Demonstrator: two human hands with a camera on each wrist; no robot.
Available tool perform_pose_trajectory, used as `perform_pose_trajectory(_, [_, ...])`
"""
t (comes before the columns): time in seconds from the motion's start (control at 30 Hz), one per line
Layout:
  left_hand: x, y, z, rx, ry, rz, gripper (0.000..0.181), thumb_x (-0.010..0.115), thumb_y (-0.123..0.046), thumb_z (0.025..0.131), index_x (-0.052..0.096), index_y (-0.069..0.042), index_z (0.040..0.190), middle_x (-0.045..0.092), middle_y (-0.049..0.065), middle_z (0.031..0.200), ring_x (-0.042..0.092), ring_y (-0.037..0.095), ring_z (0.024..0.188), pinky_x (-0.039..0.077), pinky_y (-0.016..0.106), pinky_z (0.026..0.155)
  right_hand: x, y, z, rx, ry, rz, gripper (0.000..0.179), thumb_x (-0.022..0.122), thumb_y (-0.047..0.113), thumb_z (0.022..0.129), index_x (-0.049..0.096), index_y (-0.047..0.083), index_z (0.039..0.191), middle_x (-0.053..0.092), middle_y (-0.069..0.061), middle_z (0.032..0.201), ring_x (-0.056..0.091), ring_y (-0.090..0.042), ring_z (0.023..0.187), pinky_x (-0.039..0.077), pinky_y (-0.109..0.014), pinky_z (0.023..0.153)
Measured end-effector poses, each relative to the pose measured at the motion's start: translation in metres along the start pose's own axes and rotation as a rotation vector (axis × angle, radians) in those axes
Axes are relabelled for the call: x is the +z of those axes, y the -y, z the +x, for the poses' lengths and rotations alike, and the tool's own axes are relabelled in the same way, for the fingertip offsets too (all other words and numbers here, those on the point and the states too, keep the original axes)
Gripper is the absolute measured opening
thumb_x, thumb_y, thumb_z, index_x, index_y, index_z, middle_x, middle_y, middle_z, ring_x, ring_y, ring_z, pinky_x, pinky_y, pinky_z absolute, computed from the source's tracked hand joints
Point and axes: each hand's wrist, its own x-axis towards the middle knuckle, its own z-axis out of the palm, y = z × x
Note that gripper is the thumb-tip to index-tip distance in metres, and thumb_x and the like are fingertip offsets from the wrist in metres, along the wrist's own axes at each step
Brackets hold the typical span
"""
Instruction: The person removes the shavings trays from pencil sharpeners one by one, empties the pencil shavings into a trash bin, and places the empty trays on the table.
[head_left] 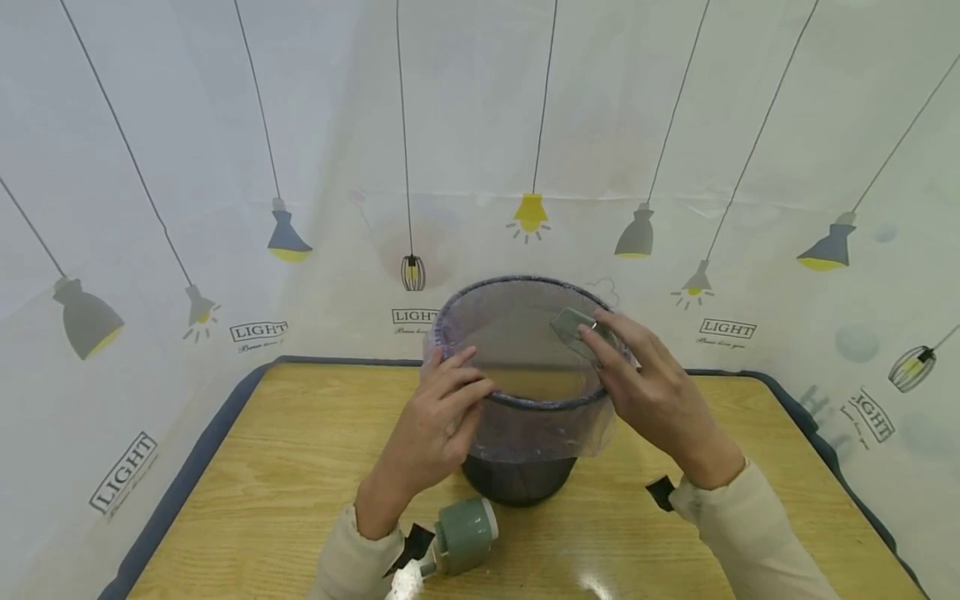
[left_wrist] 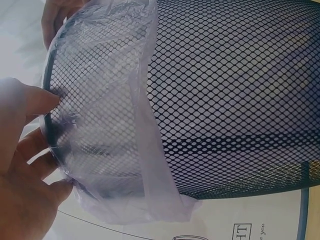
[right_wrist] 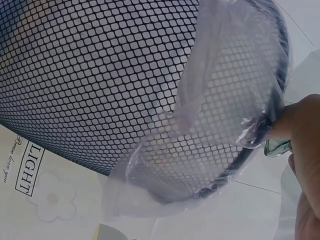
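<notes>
A black wire-mesh trash bin [head_left: 521, 483] stands upright on the wooden table. A thin lavender plastic bag [head_left: 540, 433] lines it and folds down over the rim on the outside. My left hand [head_left: 442, 408] holds the lined rim at the near left; in the left wrist view its thumb [left_wrist: 42, 101] presses the outside while the fingers reach over the edge. At the right side of the rim, my right hand [head_left: 652, 383] pinches a small, flat, grey-green translucent piece [head_left: 573, 323]. That piece overlaps the bin's opening in the head view; its lower part is partly covered by fingers.
Near the left wrist, a glossy green cylinder with a pale rim [head_left: 467, 535] lies on its side on the table [head_left: 300, 467]. Behind the table hangs a pale backdrop [head_left: 472, 125] printed with lamps. Dark edging [head_left: 187, 467] runs along the table's sides.
</notes>
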Motion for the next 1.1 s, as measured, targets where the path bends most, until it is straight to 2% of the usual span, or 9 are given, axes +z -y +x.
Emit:
perform_pose_trajectory(0.17, [-0.001,-0.001,0.001,0.002,0.002,0.015,0.021,0.062,-0.003,0.094,0.073,-0.005,0.111,0.068,0.008,0.111,0.049,0.033,0.135,0.022,0.06,0.118,0.0,-0.003,-0.002,0.006,-0.022,0.017,0.034,0.044,0.01,0.105,0.054,-0.005,0.134,0.05,-0.03,0.133,0.056,-0.041,0.114,0.039,-0.033,0.104])
perform_pose_trajectory(0.27, [-0.002,-0.002,0.002,0.005,0.003,0.022,0.021,0.063,-0.003,0.093,0.073,-0.004,0.111,0.068,0.008,0.111,0.049,0.033,0.134,0.024,0.061,0.117,-0.002,-0.004,-0.004,0.029,0.0,0.024,0.036,0.049,0.009,0.102,0.053,-0.005,0.135,0.048,-0.029,0.135,0.054,-0.041,0.117,0.039,-0.033,0.104])
perform_pose_trajectory(0.43, [-0.002,-0.003,0.002,0.012,0.0,0.029,0.02,0.063,-0.003,0.093,0.074,-0.003,0.11,0.069,0.008,0.11,0.05,0.033,0.134,0.026,0.06,0.116,-0.006,-0.006,-0.007,0.068,0.025,0.062,0.041,0.056,0.011,0.099,0.052,-0.006,0.136,0.048,-0.028,0.137,0.05,-0.041,0.122,0.035,-0.028,0.113])
perform_pose_trajectory(0.67, [-0.002,-0.004,0.004,0.022,-0.002,0.058,0.02,0.065,-0.003,0.092,0.074,-0.003,0.11,0.069,0.009,0.11,0.052,0.034,0.132,0.029,0.058,0.115,-0.008,-0.007,-0.008,0.102,-0.027,0.091,0.045,0.047,0.025,0.103,0.053,-0.008,0.133,0.049,-0.027,0.135,0.051,-0.042,0.12,0.03,-0.023,0.115])
perform_pose_trajectory(1.1, [-0.003,-0.008,0.004,0.05,-0.019,0.097,0.022,0.067,-0.003,0.09,0.074,-0.003,0.11,0.068,0.014,0.112,0.054,0.035,0.129,0.032,0.055,0.115,-0.017,-0.005,-0.012,0.184,-0.037,0.113,0.054,0.05,0.035,0.102,0.052,-0.008,0.135,0.051,-0.025,0.134,0.053,-0.039,0.118,0.029,-0.015,0.113])
